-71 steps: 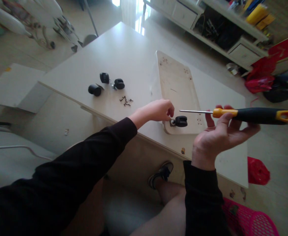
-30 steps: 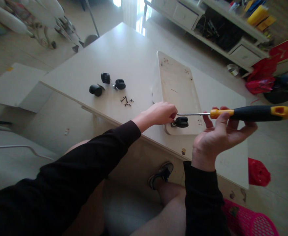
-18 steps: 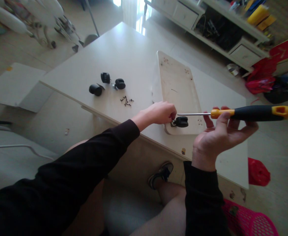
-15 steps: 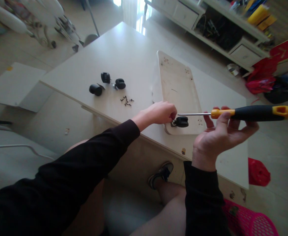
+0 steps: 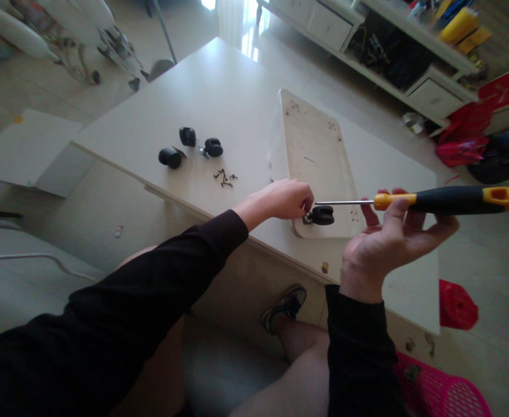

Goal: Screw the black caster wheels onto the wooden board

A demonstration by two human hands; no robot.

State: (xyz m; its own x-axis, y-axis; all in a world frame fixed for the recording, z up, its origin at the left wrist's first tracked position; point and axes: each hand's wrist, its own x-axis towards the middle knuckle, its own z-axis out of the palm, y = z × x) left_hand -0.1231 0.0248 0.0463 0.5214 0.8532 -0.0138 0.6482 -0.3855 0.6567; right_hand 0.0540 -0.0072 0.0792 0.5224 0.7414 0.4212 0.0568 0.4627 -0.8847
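Note:
In my right hand (image 5: 393,237) is a screwdriver (image 5: 446,200) with a black and yellow handle, held level with its shaft pointing left. Its tip is beside the fingers of my left hand (image 5: 290,198). Those fingers are pinched together at the base of a black caster wheel (image 5: 323,215); what sits between them is hidden. The caster lies at the near corner of a pale rectangular board (image 5: 319,145). Further left on the white table (image 5: 232,81) are three loose casters (image 5: 188,136) and a small heap of dark screws (image 5: 224,178).
A white cabinet with drawers (image 5: 328,23) stands beyond the table. Red bags (image 5: 461,147) lie on the floor at the right. A pink basket (image 5: 450,388) is near my right leg, and a white box (image 5: 24,147) stands at the left.
Both hands, the screwdriver and the caster hold nearly the same positions. The whole view has shifted very slightly.

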